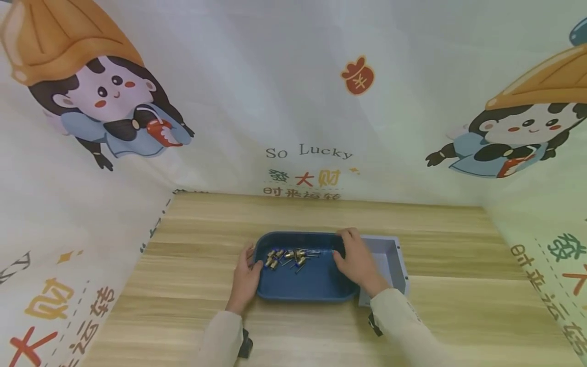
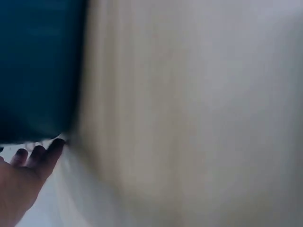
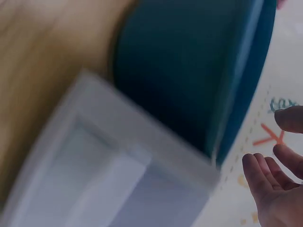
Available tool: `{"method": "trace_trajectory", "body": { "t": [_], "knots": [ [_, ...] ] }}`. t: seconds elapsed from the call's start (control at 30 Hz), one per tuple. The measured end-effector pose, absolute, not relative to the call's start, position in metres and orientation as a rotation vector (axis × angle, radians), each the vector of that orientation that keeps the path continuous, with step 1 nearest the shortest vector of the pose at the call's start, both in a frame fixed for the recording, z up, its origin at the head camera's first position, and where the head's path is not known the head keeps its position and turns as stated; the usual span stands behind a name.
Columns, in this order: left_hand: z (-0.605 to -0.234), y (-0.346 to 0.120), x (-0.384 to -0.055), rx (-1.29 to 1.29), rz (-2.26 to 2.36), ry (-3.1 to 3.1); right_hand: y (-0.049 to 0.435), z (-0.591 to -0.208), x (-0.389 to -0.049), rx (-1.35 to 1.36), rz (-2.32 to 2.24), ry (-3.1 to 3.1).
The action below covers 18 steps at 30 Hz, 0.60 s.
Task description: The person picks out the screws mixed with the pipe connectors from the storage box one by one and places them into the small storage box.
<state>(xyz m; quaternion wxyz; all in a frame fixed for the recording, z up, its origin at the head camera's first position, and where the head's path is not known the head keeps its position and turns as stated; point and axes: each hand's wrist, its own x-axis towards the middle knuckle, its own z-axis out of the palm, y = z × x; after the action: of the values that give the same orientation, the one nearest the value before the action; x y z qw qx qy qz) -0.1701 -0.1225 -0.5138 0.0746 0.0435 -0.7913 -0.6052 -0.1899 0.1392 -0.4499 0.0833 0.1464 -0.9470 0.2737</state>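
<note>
A deep blue rectangular tray [image 1: 302,285] with rounded corners rests on the wooden table. Inside it, towards the back left, lies a loose pile of small brass-coloured metal pieces [image 1: 290,257] with thin silvery shanks and blue bits; their exact kind is too small to tell. My left hand [image 1: 246,278] is at the tray's left end, thumb by the rim and straight fingers touching the outside. Over the right end reaches my right hand [image 1: 359,260], fingers by the back rim and thumb above the inside. The right wrist view shows that hand's fingers [image 3: 258,172] spread and apart from the tray.
Close against the tray's right end stands a pale grey box [image 1: 385,255], partly covered by the right forearm. Wood-grain tabletop [image 1: 206,244] surrounds both. A printed white cloth [image 1: 257,102] hangs behind and along both sides.
</note>
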Motion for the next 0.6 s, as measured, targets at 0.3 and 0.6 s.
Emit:
{"method": "trace_trajectory", "body": {
  "t": [0.3,0.6],
  "knots": [
    [-0.527,-0.12,-0.166,0.248,-2.11,-2.123,0.111,-0.465,-0.195,0.425,0.861,-2.949],
    [-0.532,-0.122,-0.162,0.294,-2.207,-2.114,0.1,-0.485,-0.199,0.386,0.797,-3.076]
  ]
}}
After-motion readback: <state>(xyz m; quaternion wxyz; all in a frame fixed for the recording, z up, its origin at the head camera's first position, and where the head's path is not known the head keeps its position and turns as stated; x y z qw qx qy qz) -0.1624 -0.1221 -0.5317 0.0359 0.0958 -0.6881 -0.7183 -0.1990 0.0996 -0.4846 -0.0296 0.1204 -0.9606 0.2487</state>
